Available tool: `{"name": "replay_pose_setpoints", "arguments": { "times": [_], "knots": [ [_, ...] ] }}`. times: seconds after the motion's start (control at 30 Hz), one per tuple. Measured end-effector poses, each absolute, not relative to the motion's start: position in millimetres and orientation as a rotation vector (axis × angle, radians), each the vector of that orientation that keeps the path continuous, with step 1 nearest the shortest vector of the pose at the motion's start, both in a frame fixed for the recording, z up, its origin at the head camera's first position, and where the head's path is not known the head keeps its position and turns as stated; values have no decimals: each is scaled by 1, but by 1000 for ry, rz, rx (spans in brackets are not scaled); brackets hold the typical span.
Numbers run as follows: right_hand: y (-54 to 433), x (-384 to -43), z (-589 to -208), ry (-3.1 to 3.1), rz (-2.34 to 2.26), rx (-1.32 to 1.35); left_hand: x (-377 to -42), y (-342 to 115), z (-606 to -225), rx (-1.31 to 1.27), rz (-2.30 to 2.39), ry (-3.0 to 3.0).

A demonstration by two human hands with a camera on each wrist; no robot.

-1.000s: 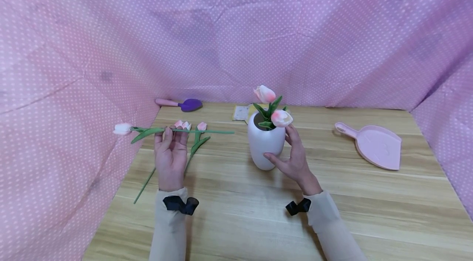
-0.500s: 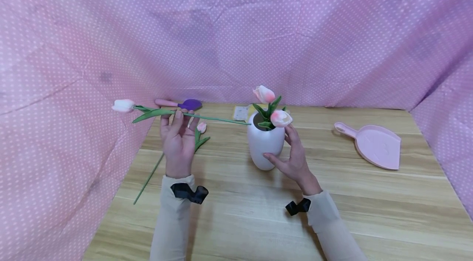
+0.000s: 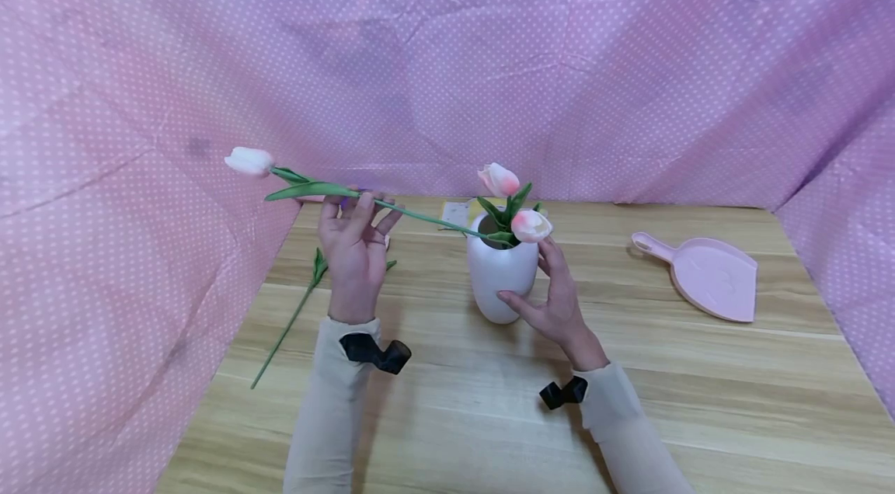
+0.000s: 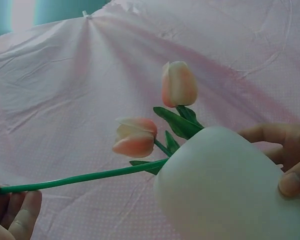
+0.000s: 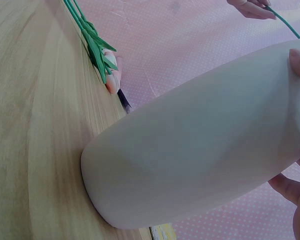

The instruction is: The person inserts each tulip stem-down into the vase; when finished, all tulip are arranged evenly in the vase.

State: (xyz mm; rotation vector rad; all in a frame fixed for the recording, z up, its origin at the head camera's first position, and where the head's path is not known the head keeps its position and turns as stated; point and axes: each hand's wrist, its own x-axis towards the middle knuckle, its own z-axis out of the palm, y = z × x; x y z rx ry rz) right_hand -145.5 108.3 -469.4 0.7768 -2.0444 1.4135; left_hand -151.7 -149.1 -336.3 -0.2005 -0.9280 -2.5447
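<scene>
In the head view my left hand pinches the green stem of an artificial tulip between thumb and fingers. The white-pink bloom points left, and the stem slopes down rightward to the mouth of a white vase. The left wrist view shows that stem running to the vase's rim; its tip is out of sight there. My right hand grips the vase's right side, thumb in front and fingers behind. Two pink-and-white tulips stand in the vase with their green leaves.
More tulips lie on the wooden table left of the vase, partly behind my left hand. A pink dustpan lies at the right. Behind the vase is a yellow-and-white packet. A trowel is mostly hidden behind my left hand.
My left hand has risen and moved right with the tulip, tilting it so the bloom is higher. The stem's end has come to the vase mouth. My right hand and the vase have stayed put.
</scene>
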Motion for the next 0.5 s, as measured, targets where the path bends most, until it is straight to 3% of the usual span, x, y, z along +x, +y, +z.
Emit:
{"name": "replay_pose_setpoints", "arguments": {
  "times": [0.5],
  "knots": [
    [109, -147, -470, -2056, 1415, 778, -151, -135, -325, -376, -2331, -1065]
  ]
}}
